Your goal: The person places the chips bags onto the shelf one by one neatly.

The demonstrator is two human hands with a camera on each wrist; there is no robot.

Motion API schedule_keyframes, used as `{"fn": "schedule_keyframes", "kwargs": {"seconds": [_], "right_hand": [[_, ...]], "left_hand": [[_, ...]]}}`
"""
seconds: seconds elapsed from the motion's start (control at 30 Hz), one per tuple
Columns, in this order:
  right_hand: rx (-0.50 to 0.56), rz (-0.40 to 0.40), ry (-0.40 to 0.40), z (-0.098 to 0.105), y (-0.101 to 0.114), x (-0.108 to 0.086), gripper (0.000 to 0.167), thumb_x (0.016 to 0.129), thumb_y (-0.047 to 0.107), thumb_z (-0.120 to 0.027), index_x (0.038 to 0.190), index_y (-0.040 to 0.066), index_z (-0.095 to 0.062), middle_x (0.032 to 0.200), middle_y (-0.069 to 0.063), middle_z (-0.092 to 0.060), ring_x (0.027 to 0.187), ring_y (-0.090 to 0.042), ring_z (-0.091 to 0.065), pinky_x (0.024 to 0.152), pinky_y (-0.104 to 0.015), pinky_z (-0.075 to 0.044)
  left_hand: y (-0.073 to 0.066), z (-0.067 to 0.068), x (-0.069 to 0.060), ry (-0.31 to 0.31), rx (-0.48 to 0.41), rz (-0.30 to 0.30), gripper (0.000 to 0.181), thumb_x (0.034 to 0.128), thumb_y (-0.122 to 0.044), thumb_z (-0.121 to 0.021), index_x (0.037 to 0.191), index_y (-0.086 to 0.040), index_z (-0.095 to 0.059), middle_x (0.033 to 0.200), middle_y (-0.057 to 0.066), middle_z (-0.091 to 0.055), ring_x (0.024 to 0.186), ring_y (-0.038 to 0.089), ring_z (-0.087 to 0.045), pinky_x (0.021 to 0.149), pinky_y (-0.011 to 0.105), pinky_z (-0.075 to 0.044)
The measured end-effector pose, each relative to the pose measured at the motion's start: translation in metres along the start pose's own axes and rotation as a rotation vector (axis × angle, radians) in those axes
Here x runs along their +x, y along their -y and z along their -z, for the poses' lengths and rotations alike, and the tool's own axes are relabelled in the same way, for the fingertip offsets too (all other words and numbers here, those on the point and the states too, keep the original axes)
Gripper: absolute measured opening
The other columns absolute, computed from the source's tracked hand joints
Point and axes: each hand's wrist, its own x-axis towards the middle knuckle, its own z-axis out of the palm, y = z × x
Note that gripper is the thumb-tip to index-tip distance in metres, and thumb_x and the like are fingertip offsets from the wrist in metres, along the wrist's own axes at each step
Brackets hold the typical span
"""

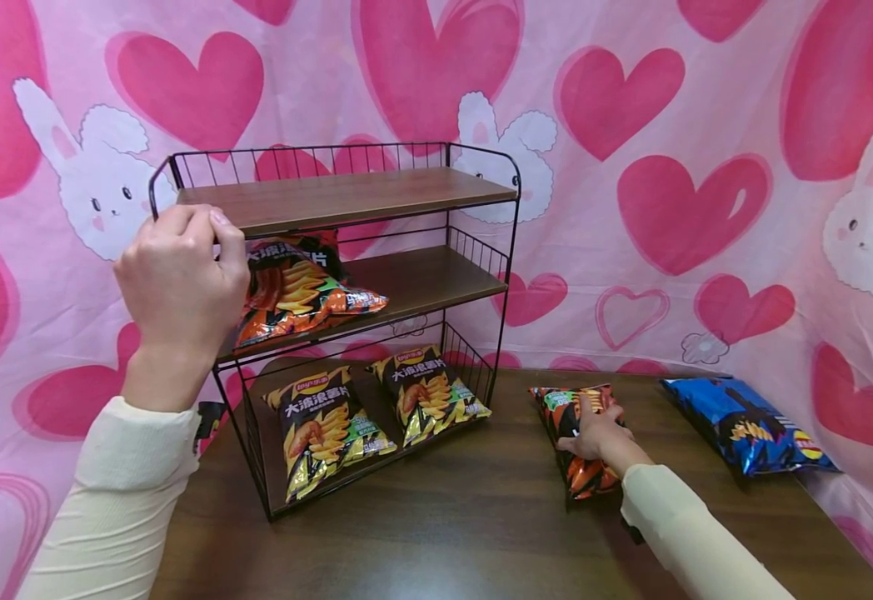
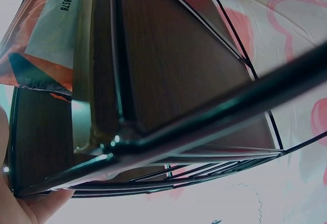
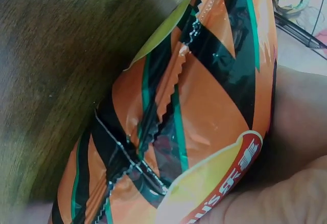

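My left hand (image 1: 182, 279) grips the black metal frame at the left front of a shelf rack (image 1: 354, 196); the thumb side shows against the frame (image 2: 168, 127) in the left wrist view. Over on the right, my right hand (image 1: 598, 433) holds an orange and black bag of chips (image 1: 582, 479) on the table, its fingers spread across the bag. That bag (image 3: 204, 96) fills much of the right wrist view, with its crimped seam towards the camera. Another orange chip bag (image 1: 294, 292) sits on the middle shelf, partly hidden behind my left hand.
Two black and yellow chip bags (image 1: 324, 425) (image 1: 429, 392) lean side by side on the rack's bottom shelf. A blue chip bag (image 1: 747, 425) lies at the right of the wooden table (image 1: 436, 533). Pink cloth (image 1: 594, 250) with hearts and rabbits hangs behind.
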Motion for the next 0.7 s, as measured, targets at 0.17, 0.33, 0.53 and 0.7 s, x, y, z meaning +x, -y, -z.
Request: {"fn": "schedule_keyframes", "kwargs": {"seconds": [0.17,0.33,0.53,0.7], "right_hand": [[0.023,-0.003,-0.006,0.002,0.0,-0.002,0.1,0.09,0.036,-0.076,0.155,0.001,-0.009,0.138,-0.062,-0.008,0.116,-0.076,-0.041,0.099,-0.075,-0.039],[0.012,0.016,-0.039,0.003,0.0,-0.001,0.097,0.088,0.028,-0.078,0.154,-0.001,-0.013,0.131,-0.063,-0.021,0.116,-0.074,-0.043,0.099,-0.073,-0.041],[0.021,0.036,-0.044,0.008,-0.002,-0.003,0.095,0.086,0.019,-0.078,0.155,-0.001,-0.015,0.128,-0.06,-0.03,0.117,-0.071,-0.045,0.097,-0.072,-0.042],[0.045,0.077,-0.072,0.017,-0.003,-0.01,0.088,0.081,0.012,-0.078,0.149,0.0,-0.025,0.12,-0.052,-0.044,0.113,-0.065,-0.052,0.091,-0.071,-0.047]], "left_hand": [[0.0,0.0,0.0,0.001,0.0,-0.003,0.051,0.1045,-0.029,-0.041,0.098,0.01,-0.073,0.094,0.027,-0.07,0.079,0.053,-0.062,0.063,0.067,-0.045],[0.0,0.001,0.001,-0.001,0.001,-0.001,0.052,0.1046,-0.029,-0.041,0.098,0.011,-0.073,0.094,0.027,-0.07,0.079,0.053,-0.061,0.063,0.067,-0.045],[0.0,0.001,0.001,-0.001,-0.001,-0.005,0.052,0.1044,-0.029,-0.041,0.096,0.011,-0.073,0.093,0.027,-0.07,0.078,0.054,-0.061,0.063,0.067,-0.045],[0.001,0.0,0.0,-0.001,-0.001,-0.004,0.051,0.1044,-0.029,-0.041,0.097,0.01,-0.073,0.093,0.026,-0.07,0.077,0.053,-0.061,0.063,0.067,-0.045]]}}
